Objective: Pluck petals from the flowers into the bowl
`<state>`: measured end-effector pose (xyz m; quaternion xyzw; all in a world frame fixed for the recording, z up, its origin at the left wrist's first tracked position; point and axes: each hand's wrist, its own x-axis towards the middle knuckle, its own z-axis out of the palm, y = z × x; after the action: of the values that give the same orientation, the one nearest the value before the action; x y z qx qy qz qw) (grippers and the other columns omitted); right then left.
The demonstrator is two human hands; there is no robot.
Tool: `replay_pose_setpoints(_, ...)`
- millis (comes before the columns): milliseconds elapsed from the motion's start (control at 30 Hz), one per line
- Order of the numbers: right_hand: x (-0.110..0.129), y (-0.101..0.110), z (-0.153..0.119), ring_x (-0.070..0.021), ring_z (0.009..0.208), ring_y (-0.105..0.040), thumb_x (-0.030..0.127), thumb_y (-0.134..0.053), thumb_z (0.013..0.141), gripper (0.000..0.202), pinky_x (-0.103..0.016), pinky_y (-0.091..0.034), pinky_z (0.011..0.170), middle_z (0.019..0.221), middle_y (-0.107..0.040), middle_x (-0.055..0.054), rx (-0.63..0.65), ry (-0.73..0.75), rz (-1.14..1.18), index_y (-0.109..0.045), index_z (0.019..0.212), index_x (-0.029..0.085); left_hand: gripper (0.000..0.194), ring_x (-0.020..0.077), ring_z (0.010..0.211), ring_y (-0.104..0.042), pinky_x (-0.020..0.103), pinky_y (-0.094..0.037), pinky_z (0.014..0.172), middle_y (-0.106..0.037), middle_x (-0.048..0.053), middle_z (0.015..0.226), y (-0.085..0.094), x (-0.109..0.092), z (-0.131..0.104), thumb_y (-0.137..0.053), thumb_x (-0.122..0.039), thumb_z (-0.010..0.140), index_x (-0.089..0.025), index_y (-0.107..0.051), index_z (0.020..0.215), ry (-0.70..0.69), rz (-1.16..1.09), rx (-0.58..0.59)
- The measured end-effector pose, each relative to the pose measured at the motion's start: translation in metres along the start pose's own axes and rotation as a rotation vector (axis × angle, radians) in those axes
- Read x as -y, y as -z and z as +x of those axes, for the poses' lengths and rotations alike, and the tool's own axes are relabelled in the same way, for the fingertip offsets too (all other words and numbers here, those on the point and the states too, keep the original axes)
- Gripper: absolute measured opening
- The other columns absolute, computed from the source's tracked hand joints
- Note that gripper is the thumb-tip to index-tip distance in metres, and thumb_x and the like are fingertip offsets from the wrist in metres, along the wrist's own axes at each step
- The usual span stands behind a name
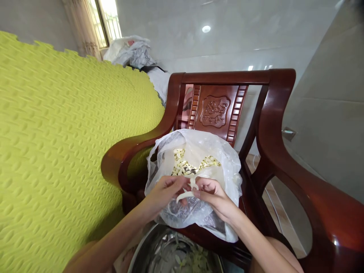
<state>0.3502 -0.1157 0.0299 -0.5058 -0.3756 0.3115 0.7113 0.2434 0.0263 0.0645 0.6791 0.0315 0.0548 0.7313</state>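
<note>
Polished red-brown wooden armchair [227, 77], carved panel in its back; its seat [250, 212] serves as work surface. Room behind: glossy grey tiled wall [233, 41] with a round light reflection, and barred window [110, 19] upper left beside a pale curtain [81, 22]. A yellow-green textured foam mat [57, 132] with toothed edge stands up along the whole left side, close against the chair's curved arm. Beyond its top edge, crumpled plastic bags [129, 49]. Low on the wall at right, a small fitting [289, 132]; under that side of the chair, a white cable [274, 206] along light brown floor [295, 237]. On the seat, a white plastic bag [229, 163], mouth spread, cream and greenish pieces [179, 163] inside; both hands partly block the near side. Right hand [214, 197] pinches a pale strip [186, 195] between thumb and finger, above the bag's near part. Left hand [167, 189] just beside, fingers bent; cannot tell whether it grips anything. Below, before the chair, a shiny metal basin [146, 246] with more pale pieces; bag and seat edge overhang its far side.
</note>
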Motion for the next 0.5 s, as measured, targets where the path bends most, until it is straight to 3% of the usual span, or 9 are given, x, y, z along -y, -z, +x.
replay_pose_setpoints(133, -0.001, 0.0, 0.0, -0.0139, 0.074, -0.056, 0.035, -0.078, 0.072, 0.02, -0.025, -0.043, 0.07, 0.078, -0.062, 0.0, -0.017, -0.028, 0.013, -0.069, 0.077, 0.019, 0.033, 0.0102, 0.052, -0.052, 0.023, -0.044, 0.055, -0.065, 0.001, 0.067, -0.002, 0.001, -0.002, -0.071, -0.043, 0.074, -0.014, -0.073, 0.088, -0.092, 0.156, -0.046)
replay_pose_setpoints(367, -0.006, -0.005, 0.001, -0.0161, 0.084, -0.055, 0.038, -0.08, 0.068, 0.021, -0.024, -0.045, 0.071, 0.088, -0.06, -0.003, -0.058, -0.007, 0.017, -0.071, 0.072, 0.02, 0.022, 0.017, 0.074, -0.06, 0.025, -0.047, 0.067, -0.066, 0.004, 0.075, -0.003, 0.012, -0.004, -0.069, -0.036, 0.075, -0.015, -0.068, 0.074, -0.223, 0.365, -0.298)
replay_pose_setpoints(500, -0.007, -0.006, 0.0, -0.0171, 0.09, -0.055, 0.035, -0.083, 0.064, 0.021, -0.024, -0.045, 0.075, 0.099, -0.059, -0.004, -0.096, -0.025, 0.108, -0.071, 0.071, 0.02, 0.024, 0.0135, 0.064, -0.054, 0.023, -0.043, 0.06, -0.059, 0.0, 0.066, 0.0, 0.013, -0.002, -0.066, -0.038, 0.077, -0.015, -0.061, 0.071, -0.191, 0.34, -0.248)
